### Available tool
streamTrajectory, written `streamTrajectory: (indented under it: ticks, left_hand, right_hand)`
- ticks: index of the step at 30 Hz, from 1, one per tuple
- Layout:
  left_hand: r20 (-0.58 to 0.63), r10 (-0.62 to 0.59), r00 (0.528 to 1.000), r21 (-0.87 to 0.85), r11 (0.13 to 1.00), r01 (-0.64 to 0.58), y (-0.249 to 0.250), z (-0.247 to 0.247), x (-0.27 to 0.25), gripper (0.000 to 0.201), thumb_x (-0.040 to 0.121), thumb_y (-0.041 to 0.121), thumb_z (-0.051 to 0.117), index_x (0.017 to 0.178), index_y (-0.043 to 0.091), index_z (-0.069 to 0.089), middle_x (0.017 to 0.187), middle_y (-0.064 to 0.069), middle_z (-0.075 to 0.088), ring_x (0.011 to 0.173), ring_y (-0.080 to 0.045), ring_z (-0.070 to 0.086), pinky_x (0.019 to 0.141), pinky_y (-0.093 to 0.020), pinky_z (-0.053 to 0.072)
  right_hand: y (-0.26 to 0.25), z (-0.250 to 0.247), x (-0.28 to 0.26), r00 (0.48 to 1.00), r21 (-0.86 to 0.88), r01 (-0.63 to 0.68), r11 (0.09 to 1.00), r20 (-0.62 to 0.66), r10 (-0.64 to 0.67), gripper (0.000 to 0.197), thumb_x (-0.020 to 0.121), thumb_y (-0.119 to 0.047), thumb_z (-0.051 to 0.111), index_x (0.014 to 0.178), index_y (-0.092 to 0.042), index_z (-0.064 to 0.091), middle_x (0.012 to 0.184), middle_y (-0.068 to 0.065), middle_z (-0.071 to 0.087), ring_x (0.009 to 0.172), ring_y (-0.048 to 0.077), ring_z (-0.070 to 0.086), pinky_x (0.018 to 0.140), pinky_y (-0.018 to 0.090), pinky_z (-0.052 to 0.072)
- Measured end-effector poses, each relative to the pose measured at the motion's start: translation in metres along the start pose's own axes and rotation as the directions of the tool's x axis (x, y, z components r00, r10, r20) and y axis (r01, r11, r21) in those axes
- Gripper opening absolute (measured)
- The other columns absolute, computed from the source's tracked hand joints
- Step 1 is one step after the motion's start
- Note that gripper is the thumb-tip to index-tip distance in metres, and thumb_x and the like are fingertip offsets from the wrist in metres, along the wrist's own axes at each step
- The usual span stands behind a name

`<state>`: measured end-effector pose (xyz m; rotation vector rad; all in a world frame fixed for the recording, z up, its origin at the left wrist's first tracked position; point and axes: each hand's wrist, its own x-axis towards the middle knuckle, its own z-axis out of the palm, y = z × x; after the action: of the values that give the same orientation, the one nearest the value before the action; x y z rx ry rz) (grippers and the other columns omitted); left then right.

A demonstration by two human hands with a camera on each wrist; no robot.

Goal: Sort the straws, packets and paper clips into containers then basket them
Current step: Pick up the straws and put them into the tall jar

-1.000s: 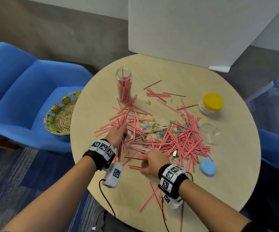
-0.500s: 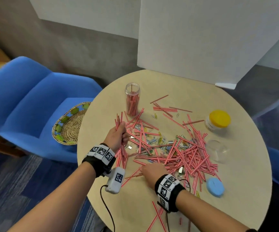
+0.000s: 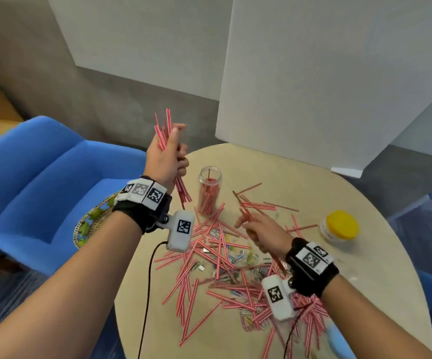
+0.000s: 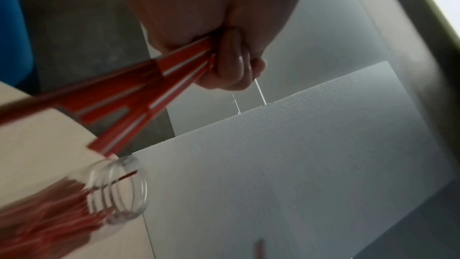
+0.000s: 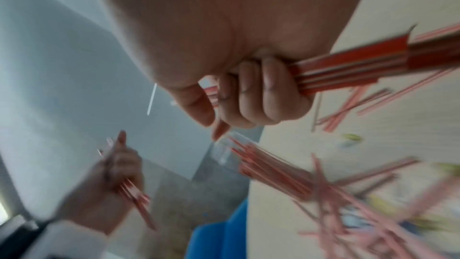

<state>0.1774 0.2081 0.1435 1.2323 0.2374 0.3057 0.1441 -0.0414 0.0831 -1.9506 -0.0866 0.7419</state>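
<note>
Two bunches of straws gripped tight, one in the left hand point(image 3: 167, 156) above the clear jar point(image 3: 209, 193), one in the right hand point(image 3: 264, 233) over the table point(image 3: 380, 275); next, probably tipped ends-first into that narrow jar mouth.

— What are you wearing on your arms?

— Both forearms are bare, no sleeves. Your left hand point(image 3: 164, 158) and right hand point(image 3: 266, 235) carry no gloves or rings that show. Each wrist has a black strap point(image 3: 142, 213) with white tiles point(image 3: 143, 193) printed with black square codes.

— And under the wrists?

— A small white rounded camera box point(image 3: 180, 230) hangs from the left strap on a black joint, with one square code on its face; its twin point(image 3: 278, 297) hangs from the right. A thin black cable point(image 3: 146, 294) trails from each box.
</note>
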Motion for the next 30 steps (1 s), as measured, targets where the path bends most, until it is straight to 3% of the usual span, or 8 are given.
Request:
streamTrajectory:
  ticks: [4,6,8,12,22,24,27,30]
  left_hand:
    - [-0.003,0.008,1.000,-0.005,1.000,-0.008,0.014,0.010,0.025,0.028,0.100,0.039,0.050,0.083,0.019,0.059,0.052,0.006,0.028,0.039,-0.008,0.023,0.039,-0.018,0.018]
    - [0.004,-0.072,0.997,-0.049,0.996,0.073,0.016,0.017,0.034,0.041,0.097,0.045,0.053,0.064,0.022,0.042,0.050,0.009,0.025,0.040,-0.008,0.018,0.040,-0.020,0.014]
    - [0.011,-0.099,0.995,-0.071,0.992,0.100,0.013,0.024,0.043,0.048,0.095,0.047,0.055,0.060,0.025,0.030,0.049,0.009,0.023,0.041,-0.010,0.017,0.040,-0.020,0.016]
    - [0.045,-0.068,0.997,-0.064,0.995,0.071,0.000,0.039,0.060,0.047,0.097,0.047,0.051,0.063,0.023,0.030,0.049,0.008,0.024,0.042,-0.010,0.022,0.041,-0.022,0.024]
    - [0.193,-0.058,0.979,-0.005,0.998,0.061,-0.043,0.053,0.084,0.044,0.101,0.039,0.045,0.065,0.021,0.029,0.049,0.009,0.025,0.043,-0.009,0.021,0.043,-0.023,0.020]
    - [0.218,-0.040,0.975,0.120,0.993,0.014,-0.055,0.049,0.083,0.043,0.102,0.036,0.043,0.064,0.019,0.034,0.048,0.007,0.031,0.043,-0.010,0.029,0.043,-0.021,0.027]
    - [0.232,-0.017,0.972,0.387,0.919,-0.077,-0.069,0.038,0.080,0.045,0.102,0.042,0.042,0.069,0.013,0.050,0.060,0.000,0.051,0.058,-0.015,0.048,0.060,-0.028,0.042]
    - [0.251,0.001,0.968,0.464,0.878,-0.121,-0.077,0.025,0.078,0.042,0.101,0.042,0.044,0.074,0.012,0.055,0.071,0.002,0.055,0.067,-0.010,0.052,0.070,-0.029,0.043]
  right_hand:
    - [-0.065,-0.020,0.021,0.989,0.372,0.144,0.917,-0.085,-0.121,0.035,0.101,-0.030,0.050,0.070,-0.022,0.036,0.061,-0.004,0.021,0.052,0.013,0.014,0.048,0.026,0.016]
    - [-0.089,-0.023,0.030,0.976,0.492,0.214,0.844,-0.134,-0.170,0.041,0.102,-0.033,0.047,0.066,-0.021,0.032,0.063,-0.002,0.017,0.057,0.015,0.011,0.052,0.028,0.017]
    - [-0.106,-0.024,0.041,0.966,0.569,0.258,0.781,-0.168,-0.197,0.043,0.103,-0.033,0.044,0.063,-0.020,0.033,0.062,-0.002,0.016,0.058,0.017,0.010,0.052,0.027,0.019]
    - [-0.123,-0.025,0.065,0.943,0.572,0.328,0.752,-0.241,-0.228,0.043,0.104,-0.032,0.043,0.063,-0.019,0.036,0.061,-0.001,0.017,0.056,0.016,0.012,0.051,0.027,0.022]
    - [-0.111,-0.040,0.096,0.923,0.591,0.365,0.719,-0.328,-0.200,0.041,0.103,-0.033,0.047,0.064,-0.018,0.041,0.060,-0.002,0.021,0.053,0.014,0.018,0.049,0.025,0.025]
    - [-0.101,-0.042,0.099,0.929,0.579,0.348,0.738,-0.320,-0.187,0.042,0.103,-0.033,0.046,0.064,-0.018,0.042,0.059,-0.002,0.021,0.052,0.013,0.018,0.049,0.025,0.025]
    - [-0.091,-0.042,0.102,0.937,0.578,0.322,0.750,-0.311,-0.162,0.042,0.104,-0.033,0.045,0.064,-0.018,0.041,0.059,-0.003,0.021,0.050,0.012,0.020,0.049,0.025,0.026]
    - [-0.082,-0.041,0.104,0.941,0.591,0.303,0.748,-0.309,-0.137,0.042,0.104,-0.034,0.045,0.065,-0.017,0.041,0.059,-0.002,0.021,0.049,0.012,0.020,0.049,0.025,0.025]
